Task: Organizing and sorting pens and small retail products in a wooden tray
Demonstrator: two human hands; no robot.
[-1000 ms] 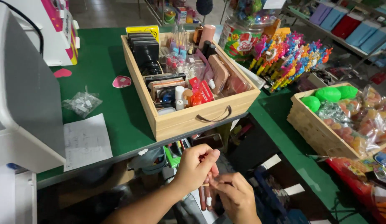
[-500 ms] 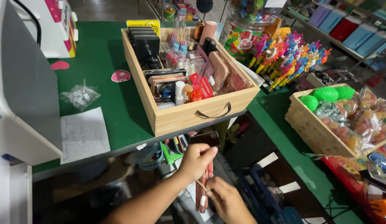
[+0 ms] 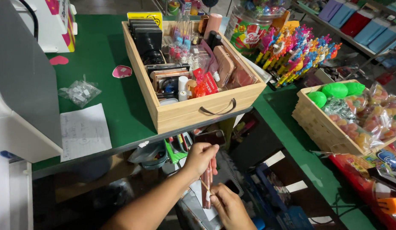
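Left hand [image 3: 201,156] clamped on a bundle of slim reddish tubes [image 3: 207,181] below the table [image 3: 117,115] front edge; right hand [image 3: 228,206] pinches their lower end (wooden crate [image 3: 193,111] above).

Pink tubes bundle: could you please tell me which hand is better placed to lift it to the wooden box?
Probably the left hand: it is wrapped round the upper part of the pink tubes, just below the wooden box. The right hand only pinches their lower end.
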